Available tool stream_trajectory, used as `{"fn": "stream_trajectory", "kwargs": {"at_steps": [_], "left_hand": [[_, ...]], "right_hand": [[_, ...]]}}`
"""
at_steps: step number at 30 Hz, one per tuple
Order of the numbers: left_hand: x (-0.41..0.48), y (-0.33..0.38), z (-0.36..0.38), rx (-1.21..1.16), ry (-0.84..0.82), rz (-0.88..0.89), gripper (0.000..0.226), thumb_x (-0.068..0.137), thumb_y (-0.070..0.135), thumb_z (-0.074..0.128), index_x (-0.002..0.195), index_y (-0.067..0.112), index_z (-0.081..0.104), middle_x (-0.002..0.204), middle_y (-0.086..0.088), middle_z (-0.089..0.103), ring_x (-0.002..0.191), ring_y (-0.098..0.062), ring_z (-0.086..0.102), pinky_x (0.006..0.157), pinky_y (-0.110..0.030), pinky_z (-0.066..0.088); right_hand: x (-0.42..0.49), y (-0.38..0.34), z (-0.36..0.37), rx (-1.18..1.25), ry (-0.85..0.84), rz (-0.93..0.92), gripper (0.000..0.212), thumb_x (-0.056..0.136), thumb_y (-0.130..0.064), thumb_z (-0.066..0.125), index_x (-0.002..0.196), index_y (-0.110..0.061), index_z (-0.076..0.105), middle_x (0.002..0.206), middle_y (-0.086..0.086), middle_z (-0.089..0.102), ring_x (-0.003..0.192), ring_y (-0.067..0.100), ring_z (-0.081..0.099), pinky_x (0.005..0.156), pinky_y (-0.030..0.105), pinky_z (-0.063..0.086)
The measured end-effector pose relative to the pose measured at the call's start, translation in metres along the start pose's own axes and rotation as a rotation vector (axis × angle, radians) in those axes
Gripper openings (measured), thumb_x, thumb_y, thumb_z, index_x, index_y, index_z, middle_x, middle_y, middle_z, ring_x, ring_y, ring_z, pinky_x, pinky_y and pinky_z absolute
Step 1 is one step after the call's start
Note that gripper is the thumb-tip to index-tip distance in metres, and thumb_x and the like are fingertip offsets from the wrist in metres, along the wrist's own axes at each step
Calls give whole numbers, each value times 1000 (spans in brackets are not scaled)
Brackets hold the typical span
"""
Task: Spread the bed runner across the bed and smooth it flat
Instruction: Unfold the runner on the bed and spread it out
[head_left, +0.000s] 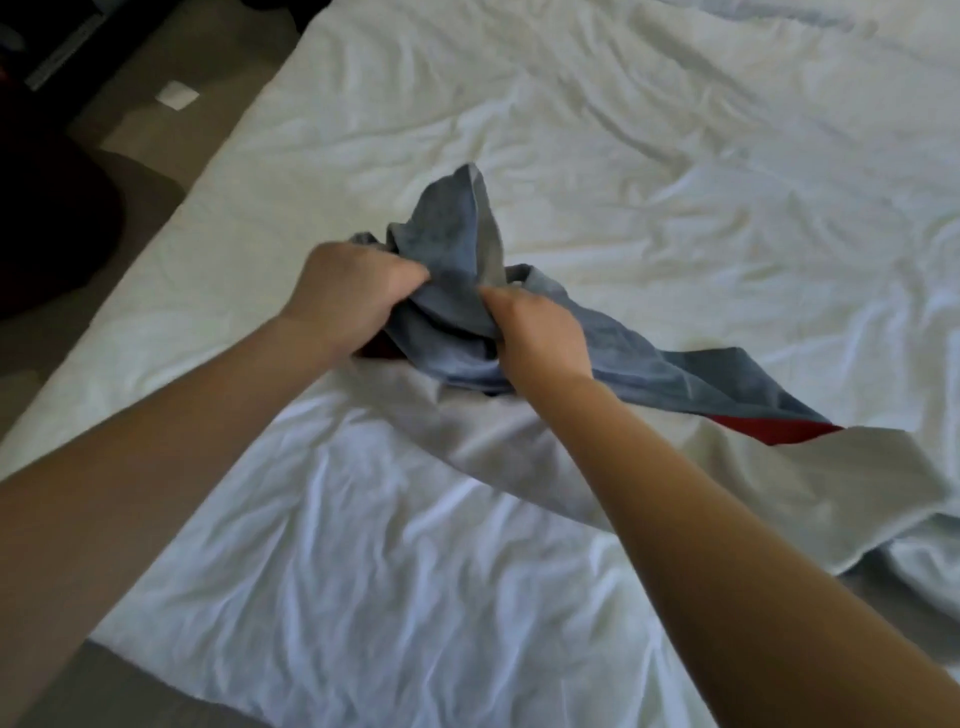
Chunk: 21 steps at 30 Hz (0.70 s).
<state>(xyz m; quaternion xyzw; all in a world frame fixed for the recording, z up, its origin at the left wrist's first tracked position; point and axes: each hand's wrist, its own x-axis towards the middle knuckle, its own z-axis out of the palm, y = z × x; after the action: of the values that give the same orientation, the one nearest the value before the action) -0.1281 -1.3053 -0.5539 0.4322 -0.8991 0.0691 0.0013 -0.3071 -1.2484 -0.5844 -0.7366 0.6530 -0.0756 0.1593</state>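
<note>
The bed runner (670, 374) is a crumpled cloth, blue-grey with a red patch and a pale grey underside. It lies bunched on the wrinkled white bed (649, 156), trailing off to the right. My left hand (353, 296) grips the bunched left end. My right hand (540, 332) pinches a fold of it just beside the left hand. One corner of the cloth sticks up above both hands. The part under my hands is hidden.
The bed's left edge runs diagonally, with beige floor (156, 135) beyond it. A small white paper (177, 95) lies on that floor. Dark furniture (52, 223) stands at the far left. The bed's near edge is at the bottom left.
</note>
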Motion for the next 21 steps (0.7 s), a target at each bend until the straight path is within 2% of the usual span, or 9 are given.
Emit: {"fn": "stream_trajectory", "kwargs": {"at_steps": [3,6,9,11,13,15,18,19,21], "left_hand": [[-3,-3,30,-68,-111,-28,18,90,19,55,97,15,70,87,-12,68,85,-32,63,59,-31,28],[5,1,40,-141,-134,-84,19,89,10,49,97,10,66,87,-13,68,85,-33,63,58,-32,34],[-3,18,33,-360,123,-118,33,84,6,40,104,2,65,97,-19,69,93,-36,64,73,-43,53],[-18,51,29,-433,301,40,42,84,3,36,116,-5,63,115,-22,66,109,-34,62,92,-44,52],[-26,94,36,-480,342,269,41,81,0,44,117,-4,64,119,-20,64,112,-32,62,96,-43,50],[-23,137,46,-536,189,375,45,80,9,59,124,0,60,127,-19,60,119,-30,58,102,-41,45],[-4,184,56,-513,-244,368,74,87,35,62,146,6,29,152,-14,31,141,-24,29,116,-33,19],[3,196,59,-472,-306,355,79,88,38,61,148,7,22,155,-13,26,143,-23,25,117,-33,17],[12,215,65,-395,-329,313,71,90,27,58,148,7,22,149,-13,37,136,-25,36,112,-36,31]], "right_hand": [[5,-2,25,-6,-38,40,40,88,-14,52,127,-25,47,118,7,58,97,32,60,68,40,51],[2,5,22,48,9,18,50,89,-15,51,135,-31,42,126,3,55,106,29,57,74,40,51],[-27,31,1,126,93,56,49,88,-21,55,135,-31,44,128,0,55,110,26,55,78,41,52],[-58,60,-15,96,143,81,38,86,-19,60,124,-25,57,119,0,60,101,25,60,72,34,50],[-86,93,-26,3,125,115,30,83,-20,64,113,-20,65,110,2,64,93,26,63,67,28,45],[-109,123,-31,-105,15,194,37,82,-29,65,118,-22,63,115,2,63,99,27,62,70,32,47],[-135,156,-31,-267,-237,285,63,80,-48,60,139,-31,43,137,-5,51,117,22,54,87,37,47],[-143,164,-27,-300,-303,325,67,80,-48,59,142,-31,37,140,-5,48,120,22,52,91,37,47],[-158,175,-16,-281,-346,410,60,85,-40,55,142,-30,38,139,-3,50,119,24,53,90,38,48]]}}
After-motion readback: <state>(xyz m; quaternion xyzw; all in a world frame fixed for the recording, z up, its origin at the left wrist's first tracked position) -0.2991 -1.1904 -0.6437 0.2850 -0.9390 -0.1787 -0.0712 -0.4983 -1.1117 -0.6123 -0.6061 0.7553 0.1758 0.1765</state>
